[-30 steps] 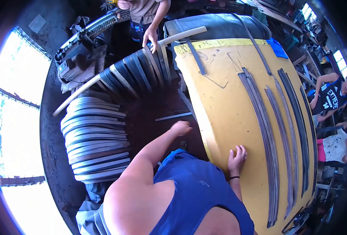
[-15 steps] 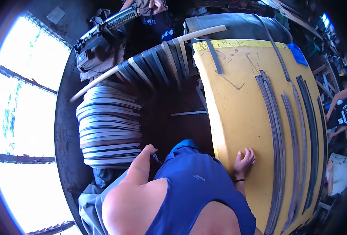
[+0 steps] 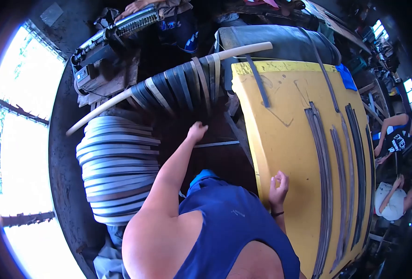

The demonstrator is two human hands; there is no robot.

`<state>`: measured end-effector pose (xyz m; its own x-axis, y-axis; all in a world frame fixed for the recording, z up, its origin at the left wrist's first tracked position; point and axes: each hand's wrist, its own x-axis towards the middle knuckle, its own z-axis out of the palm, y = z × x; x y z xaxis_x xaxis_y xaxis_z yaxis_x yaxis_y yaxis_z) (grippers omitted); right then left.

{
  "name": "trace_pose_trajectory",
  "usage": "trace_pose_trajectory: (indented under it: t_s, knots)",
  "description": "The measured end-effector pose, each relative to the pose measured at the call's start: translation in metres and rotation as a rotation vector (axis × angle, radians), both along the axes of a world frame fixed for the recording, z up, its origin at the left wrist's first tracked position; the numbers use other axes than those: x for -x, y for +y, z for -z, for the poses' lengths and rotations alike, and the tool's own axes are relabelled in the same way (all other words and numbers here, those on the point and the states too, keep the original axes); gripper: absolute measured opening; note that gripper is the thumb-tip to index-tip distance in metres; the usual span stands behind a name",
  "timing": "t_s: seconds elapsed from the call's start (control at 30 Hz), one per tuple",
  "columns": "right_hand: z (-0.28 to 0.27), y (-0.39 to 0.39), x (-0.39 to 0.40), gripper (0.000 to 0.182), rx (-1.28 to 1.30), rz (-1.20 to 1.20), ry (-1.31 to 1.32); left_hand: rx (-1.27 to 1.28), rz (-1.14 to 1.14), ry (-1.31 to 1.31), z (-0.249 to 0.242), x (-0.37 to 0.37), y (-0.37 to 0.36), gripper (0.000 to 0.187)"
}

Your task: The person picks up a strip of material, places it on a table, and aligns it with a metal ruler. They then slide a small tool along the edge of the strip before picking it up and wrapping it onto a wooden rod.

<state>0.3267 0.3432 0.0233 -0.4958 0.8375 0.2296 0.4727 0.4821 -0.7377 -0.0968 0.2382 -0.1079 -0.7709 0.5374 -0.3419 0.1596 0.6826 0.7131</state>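
My left hand (image 3: 197, 132) is stretched forward over the dark gap, its fingers curled closed. What it holds, if anything, cannot be made out. Just beyond it, dark and tan strips (image 3: 183, 83) hang side by side over a pale pole (image 3: 99, 110). A thin light bar (image 3: 217, 144) lies low in the gap near this hand. Over the left part of the yellow padded surface (image 3: 285, 144) is my right hand (image 3: 279, 188), fingers loosely bent and apart, with nothing visible in them. Long dark strips (image 3: 324, 172) lie on the yellow surface to its right.
A thick stack of pale and dark strips (image 3: 117, 167) stands on the left. At the back left is a metal machine (image 3: 117, 35) with a person's hand (image 3: 138, 5) on it. Two other people are at the right edge. A blue cloth (image 3: 346, 77) hangs at the yellow surface's far corner.
My left hand has reached forward from beside my body toward the hanging strips. My right hand's fingers, spread earlier, are now more bent. The view has shifted slightly.
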Motion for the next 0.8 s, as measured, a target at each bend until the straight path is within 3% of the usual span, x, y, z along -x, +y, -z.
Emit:
trace_pose_trajectory:
  t_s: [0.07,0.13,0.2,0.33,0.4,0.43,0.57,0.6,0.7,0.8]
  knots:
    - [0.013,-0.005,0.027,0.035,0.045,-0.018,-0.017,-0.288,-0.171,-0.160,-0.001,0.052,0.037,0.068]
    - [0.014,-0.015,0.061,0.036,0.095,-0.019,-0.026,-0.492,-0.212,-0.164,0.028,0.110,0.080,0.078]
    - [0.004,-0.026,0.102,0.036,0.153,-0.029,-0.066,-0.439,-0.203,-0.158,-0.043,0.130,0.096,0.075]
    - [-0.017,-0.034,0.164,0.040,0.153,-0.125,-0.064,-0.646,-0.237,-0.222,-0.004,0.181,0.151,0.068]
    - [-0.018,-0.037,0.174,0.044,0.179,-0.047,-0.067,-0.713,-0.218,-0.322,-0.008,0.178,0.158,0.057]
    - [-0.012,-0.038,0.171,0.045,0.202,0.004,-0.064,-0.767,-0.197,-0.272,-0.035,0.165,0.153,0.042]
    - [0.002,-0.046,0.161,0.054,0.334,0.130,-0.105,-1.030,-0.279,-0.597,-0.101,0.125,0.155,0.017]
    - [-0.002,-0.047,0.163,0.058,0.337,0.111,-0.125,-1.177,-0.290,-0.722,-0.133,0.108,0.152,0.018]
    - [-0.016,-0.038,0.185,0.070,0.286,0.038,-0.131,-1.253,-0.191,-0.860,-0.178,0.067,0.150,0.021]
    - [-0.028,-0.010,0.226,0.081,0.131,-0.041,-0.055,-1.255,-0.092,-0.815,-0.203,0.042,0.152,0.032]
